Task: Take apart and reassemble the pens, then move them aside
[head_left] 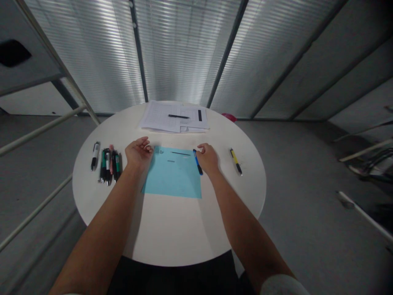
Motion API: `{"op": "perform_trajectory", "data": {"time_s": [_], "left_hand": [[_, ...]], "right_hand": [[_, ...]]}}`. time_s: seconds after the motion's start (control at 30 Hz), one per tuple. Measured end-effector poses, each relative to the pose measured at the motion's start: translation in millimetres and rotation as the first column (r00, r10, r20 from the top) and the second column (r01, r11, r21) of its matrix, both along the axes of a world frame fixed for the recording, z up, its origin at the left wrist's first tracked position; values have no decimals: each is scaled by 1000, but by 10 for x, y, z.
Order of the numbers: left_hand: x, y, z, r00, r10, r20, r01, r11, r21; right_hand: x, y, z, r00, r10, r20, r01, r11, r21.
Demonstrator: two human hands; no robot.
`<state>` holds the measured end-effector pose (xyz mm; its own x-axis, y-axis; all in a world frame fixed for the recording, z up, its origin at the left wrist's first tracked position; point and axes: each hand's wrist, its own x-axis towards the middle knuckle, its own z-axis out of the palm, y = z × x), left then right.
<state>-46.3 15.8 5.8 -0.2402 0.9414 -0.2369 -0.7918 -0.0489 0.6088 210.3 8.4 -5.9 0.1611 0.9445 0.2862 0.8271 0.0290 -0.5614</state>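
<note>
A light blue sheet (172, 178) lies between my hands. On it are a thin dark pen refill (180, 153), a short dark piece like a spring (171, 161) and tiny clear bits (161, 152). My left hand (139, 153) rests at the sheet's left corner, palm turned partly up, fingers loosely bent and apart, holding nothing I can see. Along the right edge lies a blue pen (198, 162) with a dark grip. My right hand (208, 157) is right beside it, fingers curled with a small gap at the thumb; whether the thumb touches the pen is unclear.
Several pens (107, 164) are grouped at the left of the round white table (172, 233). A yellow pen (236, 161) lies on the right. At the back, a dark pen (179, 116) rests on stacked papers (159, 121). A pink object (229, 117) shows beyond the rim.
</note>
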Motion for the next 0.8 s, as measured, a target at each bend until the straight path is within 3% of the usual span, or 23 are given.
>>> {"op": "perform_trajectory", "data": {"time_s": [0.2, 0.37, 0.7, 0.8], "left_hand": [[12, -8, 5, 1000, 5, -9, -4, 1000, 4], [8, -1, -5, 1000, 3, -4, -3, 1000, 4], [16, -18, 31, 1000, -5, 1, 5, 1000, -5], [14, -13, 26, 1000, -6, -1, 6, 1000, 2]], "right_hand": [[-40, -110, 88, 956, 29, 291, 15, 989, -149], [-53, -131, 111, 921, 127, 368, -63, 981, -181], [-44, -128, 102, 967, 161, 196, -158, 987, -33], [-46, -114, 83, 986, 157, 58, -159, 987, 34]]}}
